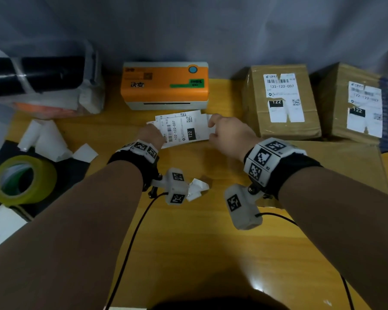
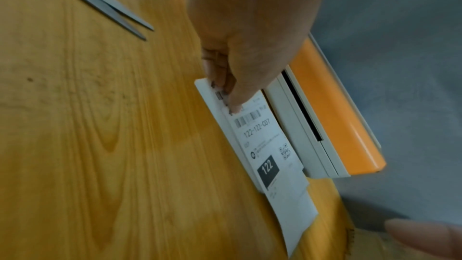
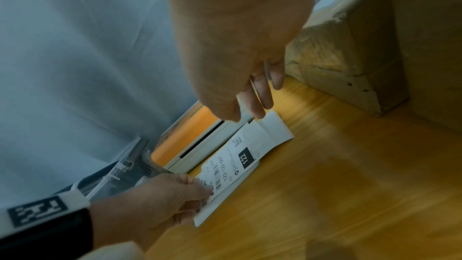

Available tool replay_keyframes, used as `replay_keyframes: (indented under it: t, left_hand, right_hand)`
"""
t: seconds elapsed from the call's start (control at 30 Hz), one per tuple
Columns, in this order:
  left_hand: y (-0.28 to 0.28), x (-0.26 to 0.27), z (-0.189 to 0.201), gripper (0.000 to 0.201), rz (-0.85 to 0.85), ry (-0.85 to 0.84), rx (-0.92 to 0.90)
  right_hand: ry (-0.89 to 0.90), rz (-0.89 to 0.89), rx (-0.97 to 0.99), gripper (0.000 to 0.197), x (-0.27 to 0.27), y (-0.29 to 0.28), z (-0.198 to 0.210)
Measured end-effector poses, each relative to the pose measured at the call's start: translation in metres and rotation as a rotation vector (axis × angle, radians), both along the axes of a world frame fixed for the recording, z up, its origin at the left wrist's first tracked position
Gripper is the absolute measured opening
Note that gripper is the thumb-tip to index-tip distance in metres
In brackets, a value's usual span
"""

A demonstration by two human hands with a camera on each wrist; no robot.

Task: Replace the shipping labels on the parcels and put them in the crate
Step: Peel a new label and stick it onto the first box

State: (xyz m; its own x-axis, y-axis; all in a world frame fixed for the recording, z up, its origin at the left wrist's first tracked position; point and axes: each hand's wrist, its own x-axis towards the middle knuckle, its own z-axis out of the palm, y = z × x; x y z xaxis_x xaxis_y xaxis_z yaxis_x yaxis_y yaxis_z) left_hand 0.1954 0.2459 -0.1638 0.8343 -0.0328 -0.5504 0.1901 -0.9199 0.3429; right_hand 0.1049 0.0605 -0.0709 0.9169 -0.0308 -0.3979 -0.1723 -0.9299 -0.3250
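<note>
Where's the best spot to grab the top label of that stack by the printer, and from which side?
Probably its short right end, from the right: the top label lies flat, the sheets fan out there, baring an edge; the left hand pinches the barcode end and the printer blocks the far side.
</note>
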Motion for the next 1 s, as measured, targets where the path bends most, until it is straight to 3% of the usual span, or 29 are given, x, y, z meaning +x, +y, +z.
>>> replay_keyframes:
  t: [0.07,0.13,0.2,0.33,0.43,0.57,0.7,0.8,0.9,1.0]
  left_hand:
    - [-0.001,-0.003,-0.001,0.056,0.096,-0.002,-0.105]
    - [-0.007,-0.008,0.004,0.105,0.147,0.040,-0.103]
    - [-0.016,-0.012,0.004,0.116,0.127,0.038,0.045]
    - [-0.026,-0.018,0.003,0.104,0.129,-0.015,0.165]
    - [-0.026,-0.015,0.005,0.099,0.094,0.040,0.210]
    - [-0.019,0.001,-0.008,0.096,0.066,0.069,0.164]
    - [-0.015,-0.009,0.008,0.052,0.041,-0.013,0.035]
    - [-0.007,-0.022,0.018,0.038,0.079,-0.128,-0.100]
    - [0.003,-0.031,0.038,0.019,-0.016,-0.200,-0.135]
    - [0.005,-0.041,0.068,0.023,-0.079,-0.299,-0.182]
  right_hand:
    - [-0.014,0.000,0.015,0.033,-0.003,0.000,0.003]
    - [-0.024,0.000,0.026,0.034,-0.005,0.000,0.004]
    - [-0.030,-0.006,0.024,0.035,-0.007,-0.001,0.002]
    - [0.002,-0.016,0.003,0.036,-0.003,-0.003,-0.007]
    - [0.003,-0.046,0.027,0.036,0.002,-0.004,-0.009]
    - [0.016,-0.068,0.058,0.036,0.007,-0.006,-0.009]
    - [0.030,-0.065,0.053,0.038,0.007,-0.010,-0.008]
    - [0.036,-0.038,0.040,0.040,0.003,-0.011,-0.006]
    - [-0.028,-0.013,0.066,0.042,-0.001,-0.008,-0.001]
    - [-0.154,-0.030,0.129,0.051,-0.006,-0.005,0.009]
